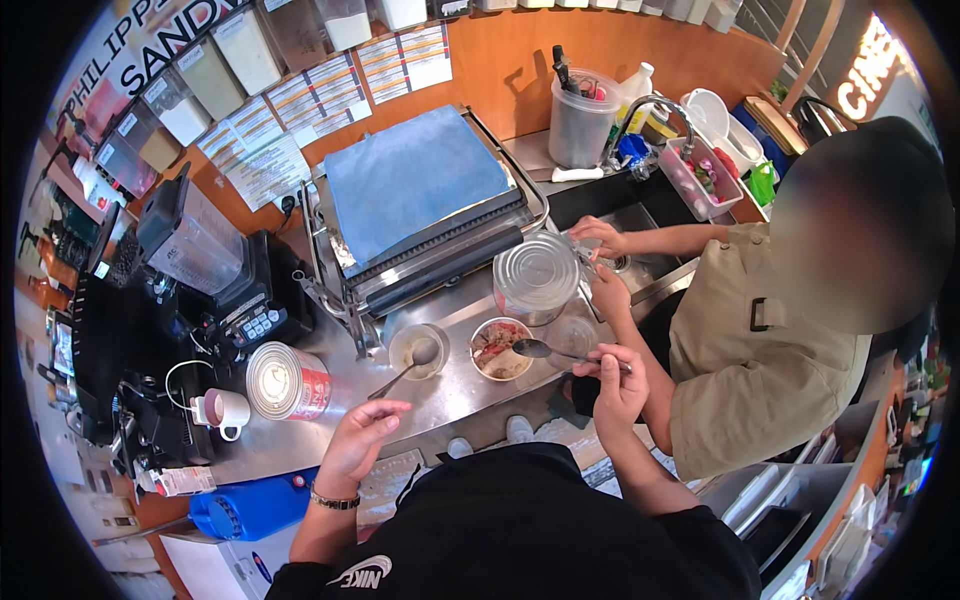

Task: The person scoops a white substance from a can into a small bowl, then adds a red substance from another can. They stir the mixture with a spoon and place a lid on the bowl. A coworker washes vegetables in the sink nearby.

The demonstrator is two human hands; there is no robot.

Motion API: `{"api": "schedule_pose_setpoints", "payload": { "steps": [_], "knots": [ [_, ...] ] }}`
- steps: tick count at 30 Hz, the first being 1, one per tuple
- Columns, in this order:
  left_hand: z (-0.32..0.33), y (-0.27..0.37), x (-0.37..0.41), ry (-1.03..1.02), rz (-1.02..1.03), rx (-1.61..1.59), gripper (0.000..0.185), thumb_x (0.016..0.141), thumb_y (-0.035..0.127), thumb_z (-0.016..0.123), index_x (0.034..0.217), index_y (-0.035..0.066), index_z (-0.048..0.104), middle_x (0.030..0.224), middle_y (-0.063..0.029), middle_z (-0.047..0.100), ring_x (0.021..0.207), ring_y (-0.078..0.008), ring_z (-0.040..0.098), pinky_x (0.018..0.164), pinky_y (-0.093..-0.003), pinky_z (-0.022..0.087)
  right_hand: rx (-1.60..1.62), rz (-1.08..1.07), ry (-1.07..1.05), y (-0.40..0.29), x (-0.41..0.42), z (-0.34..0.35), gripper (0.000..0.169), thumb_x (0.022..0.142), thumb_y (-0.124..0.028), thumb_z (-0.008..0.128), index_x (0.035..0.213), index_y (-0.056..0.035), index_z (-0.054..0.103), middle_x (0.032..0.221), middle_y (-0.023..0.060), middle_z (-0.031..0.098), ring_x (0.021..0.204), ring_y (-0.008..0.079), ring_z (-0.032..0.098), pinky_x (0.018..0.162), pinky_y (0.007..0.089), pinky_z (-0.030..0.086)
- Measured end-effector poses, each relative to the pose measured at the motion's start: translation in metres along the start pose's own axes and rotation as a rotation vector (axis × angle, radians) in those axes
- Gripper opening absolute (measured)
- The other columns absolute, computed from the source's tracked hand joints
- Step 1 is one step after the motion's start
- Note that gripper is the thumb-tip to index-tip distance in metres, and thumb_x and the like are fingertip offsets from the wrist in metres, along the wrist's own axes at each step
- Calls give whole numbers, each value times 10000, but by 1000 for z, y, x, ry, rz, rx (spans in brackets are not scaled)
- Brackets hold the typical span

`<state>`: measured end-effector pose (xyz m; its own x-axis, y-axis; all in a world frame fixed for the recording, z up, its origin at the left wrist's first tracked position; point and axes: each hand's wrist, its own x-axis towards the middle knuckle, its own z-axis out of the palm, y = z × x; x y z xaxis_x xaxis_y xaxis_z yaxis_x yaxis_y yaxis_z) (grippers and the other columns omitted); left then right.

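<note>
My right hand [622,390] grips a dark metal spoon [534,348] by its handle. The spoon's bowl hangs over the right rim of a round white tub [501,367] with red, brown and cream-coloured food in it. My left hand [365,440] is empty, fingers apart, over the counter's front edge. Just beyond it, a second spoon [424,351] leans in a small clear bowl [405,341] with a pale residue. A large tin [536,268] with a ridged lid stands behind the tub. An empty-looking clear container [571,337] sits right of the tub.
A co-worker [757,337] on the right has both hands at the tin's right side. A press grill [442,285] under a blue cloth [416,184] stands behind. To the left are another large tin [289,381], a mug [227,412] and a blender [202,247]; a sink [652,202] lies right.
</note>
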<state>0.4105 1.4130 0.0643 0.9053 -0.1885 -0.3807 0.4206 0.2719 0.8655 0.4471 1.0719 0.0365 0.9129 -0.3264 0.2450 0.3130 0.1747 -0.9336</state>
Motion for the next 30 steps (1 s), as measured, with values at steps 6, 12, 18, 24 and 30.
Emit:
{"api": "schedule_pose_setpoints", "payload": {
  "steps": [6,12,18,24,30],
  "knots": [
    [-48,-80,-16,144,-19,794,281,830,50,694,1108,71,665,918,-23,625,775,-81,543,713,-243,477,-46,-12,-102,11,-2,12,90,959,-49,526,942,38,543,941,123,605,763,173,662,718,279,535],
    [-47,-73,-15,159,-56,496,290,833,54,693,1120,60,655,905,-15,620,783,-78,546,723,-233,469,-99,-53,-175,14,-1,26,101,935,-31,543,877,45,576,924,138,615,808,159,632,713,272,531],
    [-46,-75,-16,144,-40,499,292,837,67,693,1126,72,654,904,-3,615,789,-73,534,727,-228,456,-270,-215,-330,17,2,42,50,889,6,570,884,13,619,901,115,649,801,169,626,706,258,515],
    [-43,-78,-15,135,-62,497,285,843,73,688,1126,71,651,892,7,598,782,-68,518,721,-225,450,-331,-258,-445,22,-1,45,49,873,5,566,904,20,601,879,132,656,817,215,638,732,300,510],
    [-42,-74,-14,129,-65,495,260,869,53,657,1128,58,641,897,29,592,797,-52,531,749,-215,450,-313,-260,-478,26,-4,35,161,783,68,535,920,14,600,870,137,653,794,248,648,725,315,519]
  ]
}}
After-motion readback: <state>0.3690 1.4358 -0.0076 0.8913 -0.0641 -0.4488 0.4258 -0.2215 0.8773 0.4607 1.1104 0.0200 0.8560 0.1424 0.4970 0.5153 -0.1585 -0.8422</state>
